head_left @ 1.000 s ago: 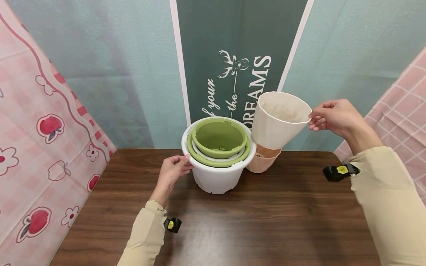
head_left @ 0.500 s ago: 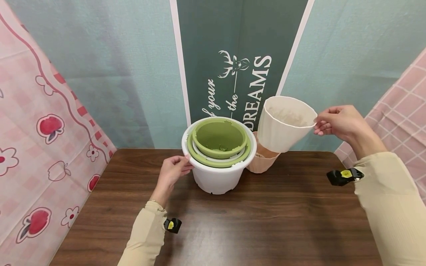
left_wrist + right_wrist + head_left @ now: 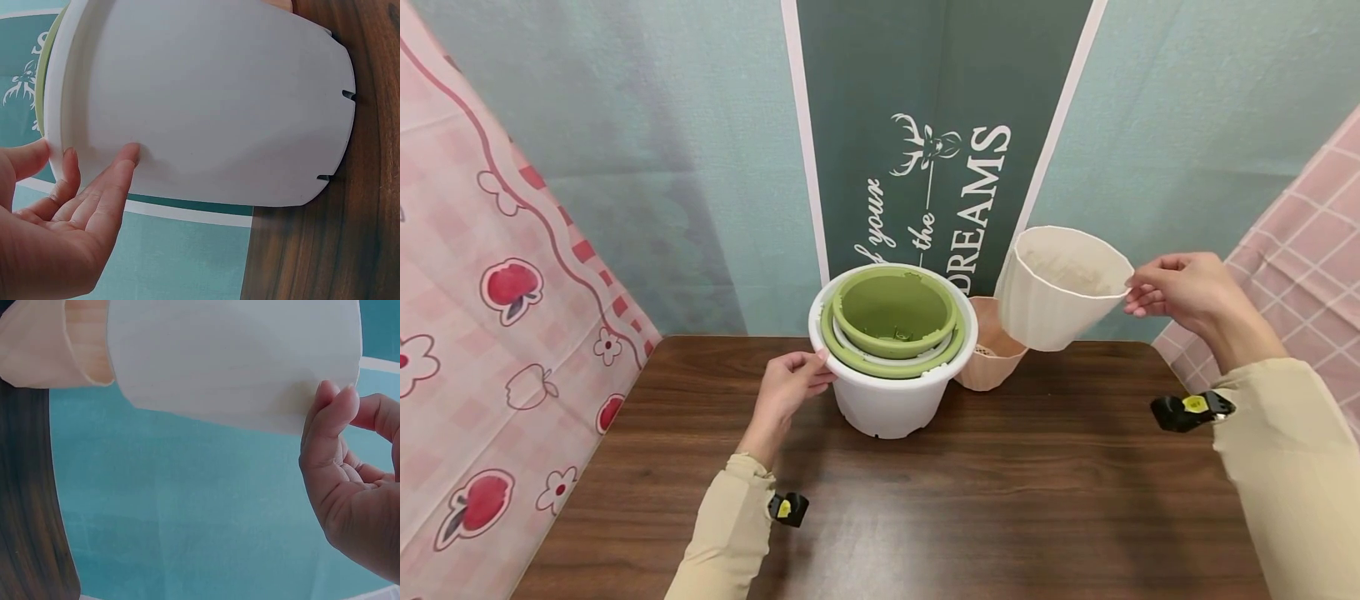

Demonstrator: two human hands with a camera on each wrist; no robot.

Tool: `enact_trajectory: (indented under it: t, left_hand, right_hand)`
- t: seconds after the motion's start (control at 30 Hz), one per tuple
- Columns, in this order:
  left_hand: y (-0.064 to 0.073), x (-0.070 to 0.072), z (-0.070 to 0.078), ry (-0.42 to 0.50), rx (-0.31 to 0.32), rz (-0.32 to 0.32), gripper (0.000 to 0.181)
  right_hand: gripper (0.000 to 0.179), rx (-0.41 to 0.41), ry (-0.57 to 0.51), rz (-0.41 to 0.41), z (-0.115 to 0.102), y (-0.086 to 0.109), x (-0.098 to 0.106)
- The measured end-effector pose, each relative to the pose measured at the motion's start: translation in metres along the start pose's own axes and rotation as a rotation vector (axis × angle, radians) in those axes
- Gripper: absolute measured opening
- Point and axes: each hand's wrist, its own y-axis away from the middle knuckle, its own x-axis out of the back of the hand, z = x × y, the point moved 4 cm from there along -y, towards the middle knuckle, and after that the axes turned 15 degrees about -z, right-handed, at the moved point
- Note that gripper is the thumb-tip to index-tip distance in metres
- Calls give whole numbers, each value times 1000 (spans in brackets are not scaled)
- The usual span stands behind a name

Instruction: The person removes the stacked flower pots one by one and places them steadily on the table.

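A large white flower pot (image 3: 887, 408) stands at the back of the table, with a green pot (image 3: 895, 308) and others nested inside it. My left hand (image 3: 790, 387) pinches its rim at the left, thumb on top and fingers against the outer wall, as the left wrist view (image 3: 81, 212) also has it. My right hand (image 3: 1183, 292) pinches the rim of a cream flower pot (image 3: 1052, 312), tilted and held up above the table. Behind the white pot stands a pink-orange pot (image 3: 988, 367), partly hidden by the white and cream pots.
The dark wooden table (image 3: 985, 500) ends at a blue-green curtain (image 3: 700, 208) with a deer print. A pink patterned cloth (image 3: 512, 333) hangs at the left, and a pink checked one (image 3: 1300, 292) at the right.
My right hand has drawn the cream pot out of the pink-orange pot and carried it to the right and slightly lower. My left hand has stayed at the white pot's rim.
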Motion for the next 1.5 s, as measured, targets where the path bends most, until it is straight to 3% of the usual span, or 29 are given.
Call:
enact_trajectory:
  t: [0.33,0.67,1.5]
  left_hand:
    - [-1,0,-1,8,-6,-3,26]
    - [0,0,0,-3,5,0,24]
    - [0,0,-1,-13,1,-5,24]
  right_hand:
    - [25,22,-187,-41,22,4,14]
    - [26,-2,-270,-28,43,11,27]
    - [29,19,-341,-18,81,14,40]
